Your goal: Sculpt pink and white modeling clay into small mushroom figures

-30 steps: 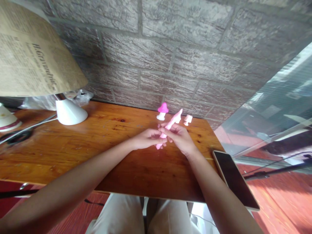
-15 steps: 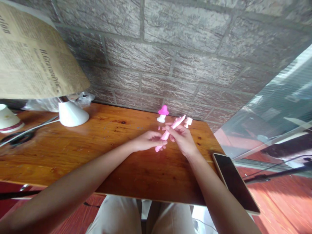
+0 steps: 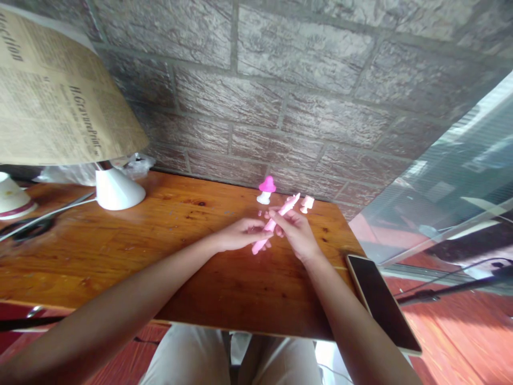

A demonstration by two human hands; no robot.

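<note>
A long soft pink roll, seemingly of modelling clay [image 3: 271,225], slants up to the right between my hands, a little above the table. My left hand [image 3: 245,234] is closed on its lower part, thumb on top. Higher up, my right hand [image 3: 295,229] pinches it between thumb and fingers, and the far end sticks out past them. Behind the hands a small mushroom figure [image 3: 266,185] with a bright pink cap and white stem stands upright. To its right is a little pale pink figure [image 3: 307,203], its shape hard to make out.
The wooden table [image 3: 180,230] runs along a stone-block wall [image 3: 260,96]. On the left are a lamp with a white base [image 3: 117,190], a paper cup [image 3: 12,198], dark-handled scissors [image 3: 30,229] and crumpled clear plastic [image 3: 138,164]. A tablet [image 3: 382,305] overhangs the right edge.
The pink roll has tilted and shifted slightly between my fingers, its upper end now lower than a second ago. Both hands keep hold of it. The view has moved a little.
</note>
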